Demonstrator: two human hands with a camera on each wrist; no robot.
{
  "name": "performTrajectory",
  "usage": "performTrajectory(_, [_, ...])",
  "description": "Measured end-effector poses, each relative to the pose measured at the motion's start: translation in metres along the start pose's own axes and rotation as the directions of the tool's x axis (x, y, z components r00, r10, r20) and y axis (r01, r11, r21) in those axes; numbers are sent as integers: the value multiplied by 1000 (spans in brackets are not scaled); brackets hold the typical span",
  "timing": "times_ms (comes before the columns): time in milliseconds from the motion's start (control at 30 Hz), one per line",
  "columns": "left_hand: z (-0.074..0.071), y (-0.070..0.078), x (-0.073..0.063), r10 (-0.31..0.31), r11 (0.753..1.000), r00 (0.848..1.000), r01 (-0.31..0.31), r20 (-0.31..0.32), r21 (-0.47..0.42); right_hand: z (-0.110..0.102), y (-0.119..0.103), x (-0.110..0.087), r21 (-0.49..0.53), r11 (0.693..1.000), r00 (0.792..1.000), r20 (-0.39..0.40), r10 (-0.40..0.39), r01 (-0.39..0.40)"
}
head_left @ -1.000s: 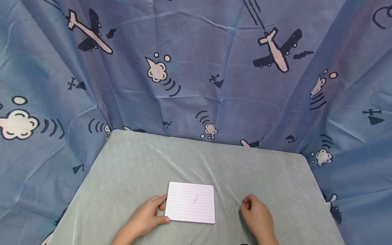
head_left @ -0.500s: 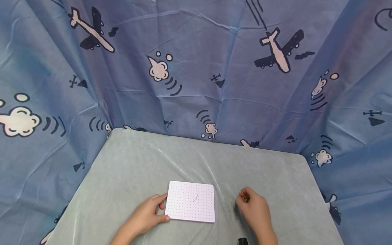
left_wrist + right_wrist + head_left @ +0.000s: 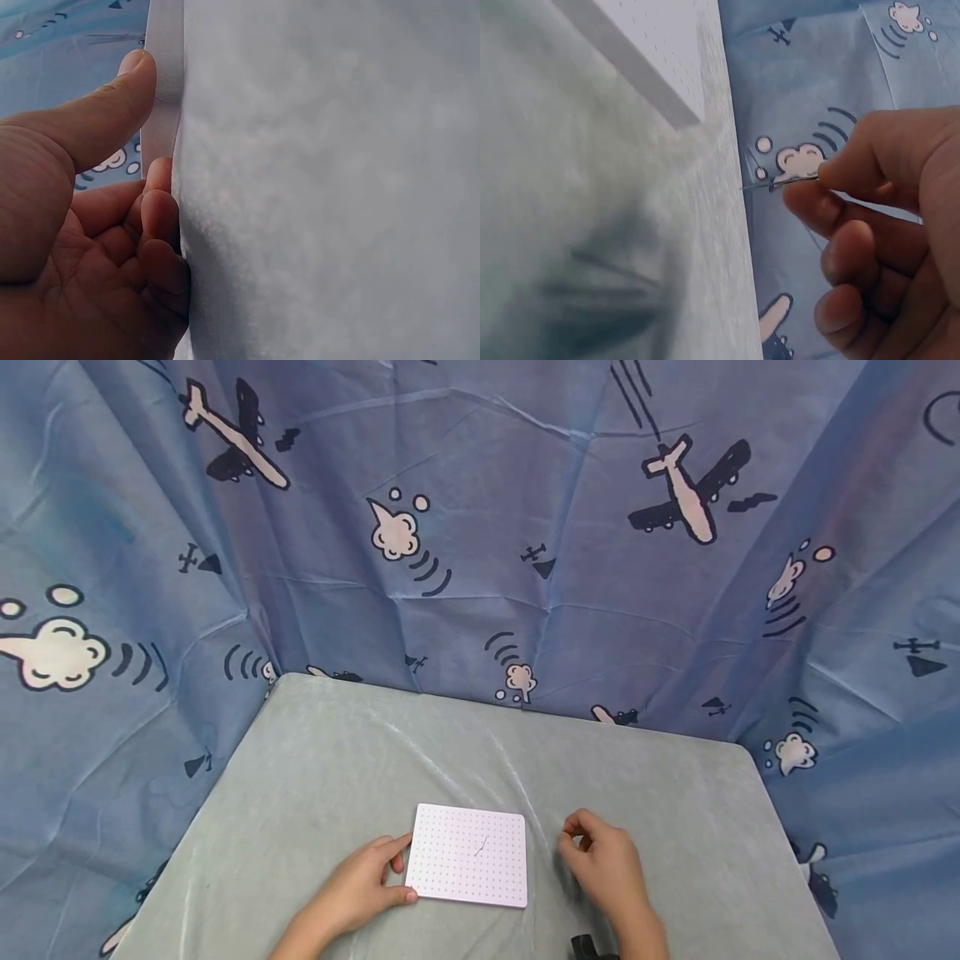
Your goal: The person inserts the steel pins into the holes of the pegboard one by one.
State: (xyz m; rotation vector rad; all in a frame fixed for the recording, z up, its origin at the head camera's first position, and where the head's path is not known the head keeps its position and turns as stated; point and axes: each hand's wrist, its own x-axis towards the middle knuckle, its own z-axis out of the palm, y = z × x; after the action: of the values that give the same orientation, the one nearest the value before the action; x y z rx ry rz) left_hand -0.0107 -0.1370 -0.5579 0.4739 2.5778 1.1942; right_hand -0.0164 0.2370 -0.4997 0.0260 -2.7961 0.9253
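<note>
A white board (image 3: 457, 885) with a grid of small holes lies flat on the table in the head view. One thin needle-like pin (image 3: 481, 847) stands tilted from its upper face. My left hand (image 3: 358, 887) touches the board's left side with the index fingertip, the thumb at its near-left corner. In the left wrist view that thumb (image 3: 139, 94) lies along the board's edge and the other fingers are loosely bent. Right of the board, my right hand (image 3: 600, 864) pinches a slim metal needle (image 3: 799, 180) between thumb and index finger, its tip pointing toward the board's side.
A grey-green cloth (image 3: 360, 760) covers the table. Blurred dark strands (image 3: 607, 277) show on it in the right wrist view. Behind and at both sides hangs a blue curtain (image 3: 450, 635) printed with planes. Something black (image 3: 585, 947) shows beside the right wrist.
My right hand has moved left and slightly away from me, closer to the board, passing over several loose needles on the cloth. The left hand and board have stayed in place.
</note>
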Motion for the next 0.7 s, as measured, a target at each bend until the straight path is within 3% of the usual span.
performTrajectory(300, [-1,1,0,4,1000,1000,-4,6,-15,22,-14,-5,98,981,986,-39,-165,168])
performTrajectory(700, [-1,2,0,12,1000,1000,-12,1,-13,46,-23,-10,191,938,957,-20,-290,288])
